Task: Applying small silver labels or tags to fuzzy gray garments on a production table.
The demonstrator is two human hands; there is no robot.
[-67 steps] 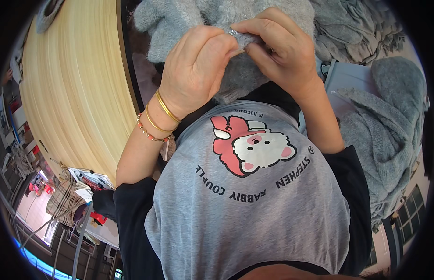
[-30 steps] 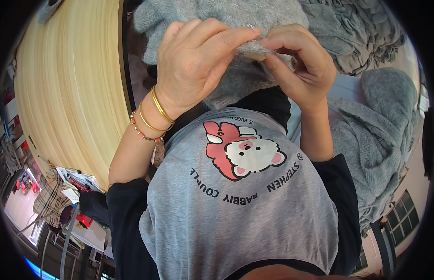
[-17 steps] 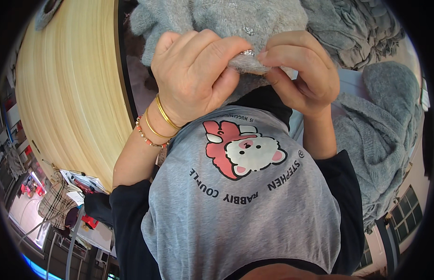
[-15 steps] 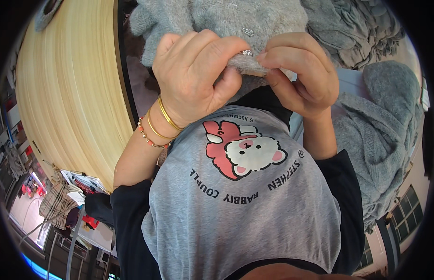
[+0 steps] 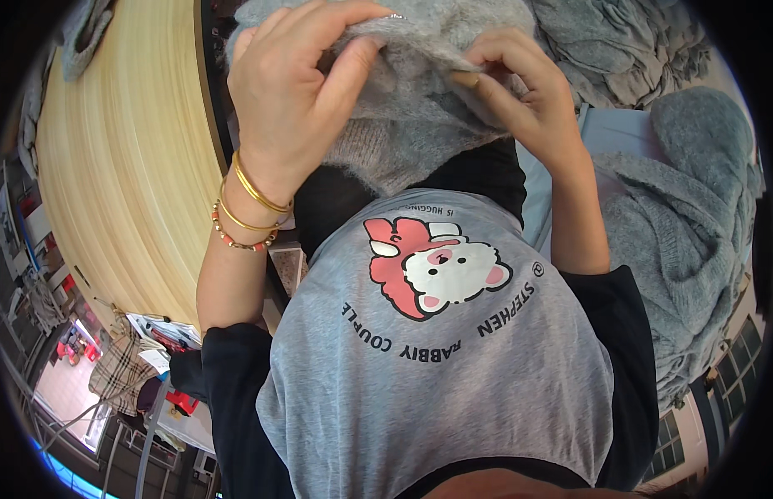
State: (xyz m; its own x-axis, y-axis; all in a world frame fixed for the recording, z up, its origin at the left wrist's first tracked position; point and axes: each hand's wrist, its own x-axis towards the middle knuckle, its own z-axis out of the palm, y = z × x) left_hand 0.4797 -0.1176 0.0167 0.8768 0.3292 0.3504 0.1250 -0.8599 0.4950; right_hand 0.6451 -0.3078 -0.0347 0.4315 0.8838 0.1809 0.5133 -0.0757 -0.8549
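Together | our left hand [image 5: 291, 100] pinched the fuzzy grey knit sweater [image 5: 411, 108] between thumb and fingers | our right hand [image 5: 520, 100] pinched its fold beside those fingertips

Fuzzy grey knit garment [image 5: 420, 100] gathered above a pale wooden bench [image 5: 128, 183].

The knit looks soft, matt and hairy; the bench shows smooth, fine-grained wood with a dark edge. Glossy gold-coloured metal bangles [image 5: 253, 195] and a beaded bracelet [image 5: 232, 239] ring the wrist; the printed shirt [image 5: 453, 374] is smooth, matt grey cloth.
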